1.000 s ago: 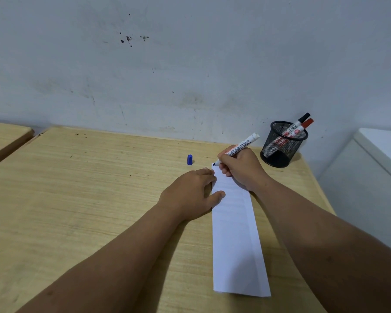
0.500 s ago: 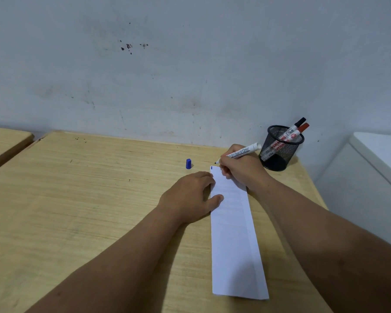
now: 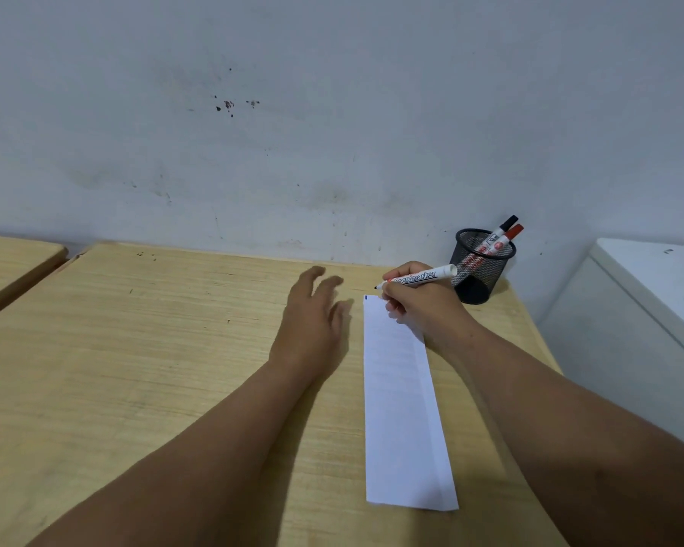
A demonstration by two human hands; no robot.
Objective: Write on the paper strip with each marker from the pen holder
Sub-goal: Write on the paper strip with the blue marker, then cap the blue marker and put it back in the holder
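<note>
A long white paper strip [image 3: 401, 408] lies lengthwise on the wooden table [image 3: 135, 349], with a small blue mark at its far left corner. My right hand [image 3: 419, 305] holds an uncapped white marker [image 3: 421, 277], whose tip hovers just past the strip's far end. To the left of the strip, my left hand [image 3: 312, 313] is raised off the table with fingers spread and holds nothing. It hides the spot where the blue cap lay. A black mesh pen holder [image 3: 480, 266] stands at the back right with a black-capped and a red-capped marker [image 3: 504, 234] in it.
A stained pale wall rises right behind the table. A second wooden table [image 3: 12, 262] adjoins at the far left. A white cabinet [image 3: 648, 309] stands beyond the table's right edge.
My left hand has left the paper strip and moved up and away towards the back of the table, fingers spread. The marker tip has lifted off the strip's far end.
</note>
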